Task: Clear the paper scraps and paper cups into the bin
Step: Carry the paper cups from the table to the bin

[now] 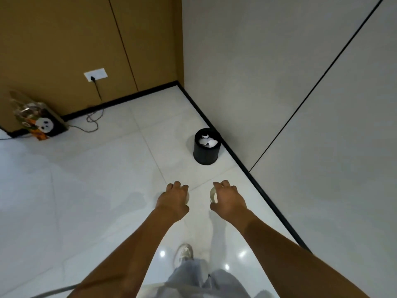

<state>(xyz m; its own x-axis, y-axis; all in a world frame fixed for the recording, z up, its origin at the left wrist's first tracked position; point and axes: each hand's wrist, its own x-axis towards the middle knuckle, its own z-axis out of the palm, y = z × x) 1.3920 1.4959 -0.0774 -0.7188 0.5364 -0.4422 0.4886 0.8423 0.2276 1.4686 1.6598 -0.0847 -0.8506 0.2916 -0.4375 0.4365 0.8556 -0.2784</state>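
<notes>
I hold a cup in each hand: my left hand (pixel 174 195) curls over one cup (pixel 187 197), mostly hidden, and my right hand (pixel 225 197) grips the other cup (pixel 213 194), rim showing. The bin (pixel 206 152), already holding scraps (pixel 207 140), stands on the floor (pixel 86 179) ahead, beyond both grips, nearer my right hand.

A black bin (pixel 205 150) at centre right held white crumpled paper scraps (pixel 207 140), and the paper cup (pixel 213 194) in the right hand (pixel 228 198) was off-white. The floor (pixel 86 179) was glossy white tile edged by a black skirting board (pixel 236 155), under a tan wall (pixel 64 39) at upper left and a pale grey wall (pixel 279 61) at upper right. At far left stood a black gift bag (pixel 46 125) with a white ghost face and orange trim, near a white wall socket (pixel 95 74) with a black cable (pixel 94 123).
</notes>
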